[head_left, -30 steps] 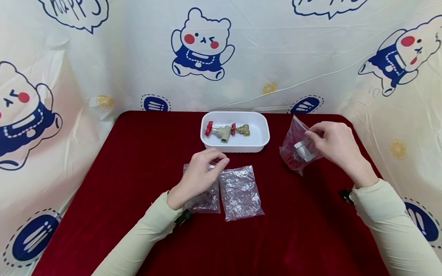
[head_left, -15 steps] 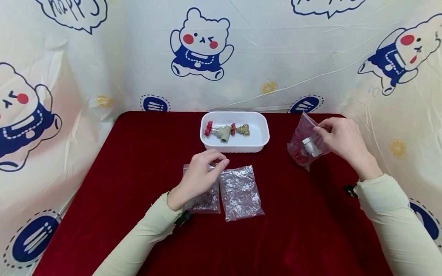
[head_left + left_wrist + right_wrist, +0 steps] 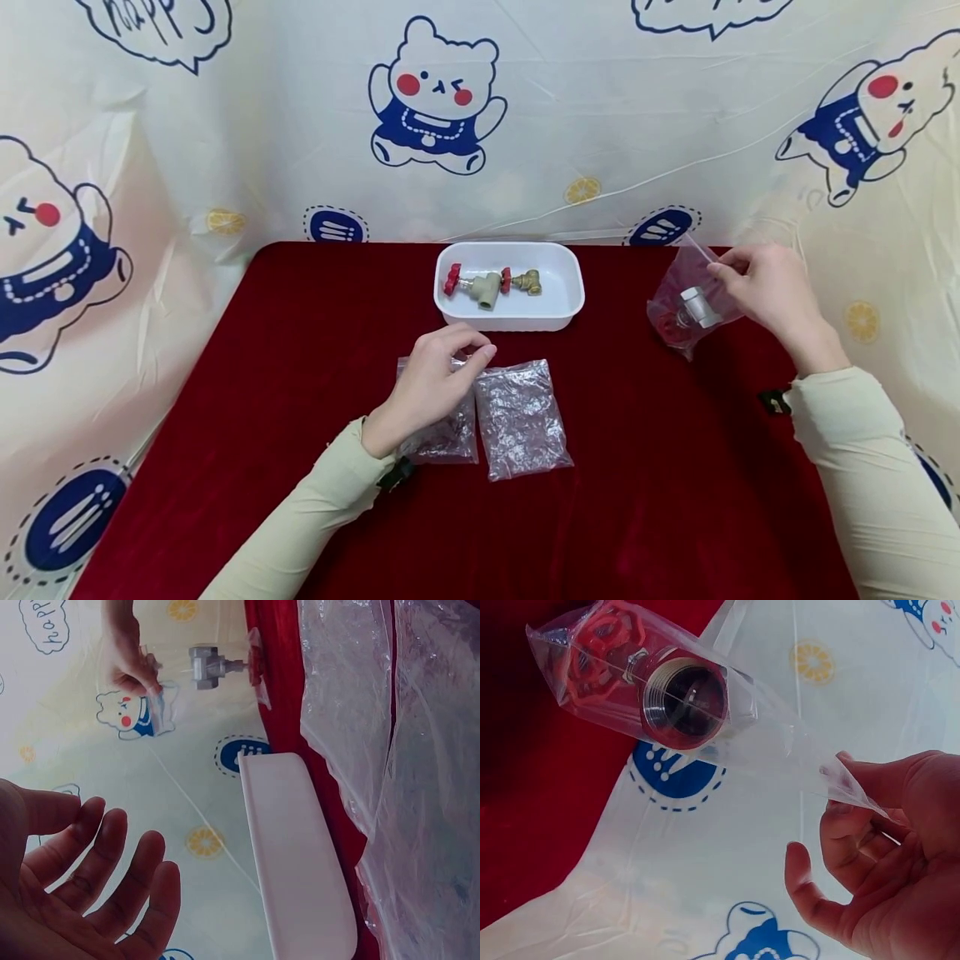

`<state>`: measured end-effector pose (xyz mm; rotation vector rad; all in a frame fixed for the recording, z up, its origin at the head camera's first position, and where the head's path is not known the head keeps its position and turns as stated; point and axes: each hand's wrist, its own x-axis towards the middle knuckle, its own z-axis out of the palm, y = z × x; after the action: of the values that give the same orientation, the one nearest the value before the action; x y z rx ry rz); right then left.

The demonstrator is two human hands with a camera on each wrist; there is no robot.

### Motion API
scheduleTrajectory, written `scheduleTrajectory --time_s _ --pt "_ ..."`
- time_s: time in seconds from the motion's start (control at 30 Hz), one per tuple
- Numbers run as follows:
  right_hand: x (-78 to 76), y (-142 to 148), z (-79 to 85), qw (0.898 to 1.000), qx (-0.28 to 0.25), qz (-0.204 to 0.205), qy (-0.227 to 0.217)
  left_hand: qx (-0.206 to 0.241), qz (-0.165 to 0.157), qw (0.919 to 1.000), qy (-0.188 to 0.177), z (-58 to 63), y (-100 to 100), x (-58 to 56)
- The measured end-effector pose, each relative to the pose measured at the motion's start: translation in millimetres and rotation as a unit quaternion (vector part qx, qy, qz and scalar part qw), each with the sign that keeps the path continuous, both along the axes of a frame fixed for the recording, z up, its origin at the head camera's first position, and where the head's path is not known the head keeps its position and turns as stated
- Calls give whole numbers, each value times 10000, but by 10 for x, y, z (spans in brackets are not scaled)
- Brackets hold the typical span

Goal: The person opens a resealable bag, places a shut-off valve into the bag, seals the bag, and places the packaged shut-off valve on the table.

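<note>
Between thumb and fingers my right hand [image 3: 776, 292] pinches the top of a clear zip bag [image 3: 670, 287] at the right of the table. Inside the bag is a metal gate valve [image 3: 699, 307] with a threaded opening and a red handwheel [image 3: 604, 652], hanging lowest. My left hand [image 3: 431, 379] hovers with relaxed fingers over two flat clear bags; nothing shows between its fingers in the left wrist view. It partly hides the left bag [image 3: 457, 437], while the right bag [image 3: 522, 421] lies beside it on the red cloth.
Behind the left hand stands a white tray [image 3: 566, 317]. It holds a grey-green valve [image 3: 486, 290] and a small brass valve [image 3: 528, 282], both with red handwheels. A red cloth [image 3: 300, 333] covers the table; a printed curtain [image 3: 525, 200] encloses its back and sides.
My right hand has carried the bagged valve further right and a little toward the back of the table. The left hand has stayed in place.
</note>
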<state>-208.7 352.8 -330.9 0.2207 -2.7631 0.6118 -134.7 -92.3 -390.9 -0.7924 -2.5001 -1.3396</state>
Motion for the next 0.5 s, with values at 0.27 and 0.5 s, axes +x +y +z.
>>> scheduleTrajectory --time_s 0.27,0.5 --pt "-59 114 -32 9996 40 -247 -160 10 11 10000 57 -1 -4 5" --pt "-84 127 -59 9993 9 -296 -218 68 -15 10000 13 -8 -6 10"
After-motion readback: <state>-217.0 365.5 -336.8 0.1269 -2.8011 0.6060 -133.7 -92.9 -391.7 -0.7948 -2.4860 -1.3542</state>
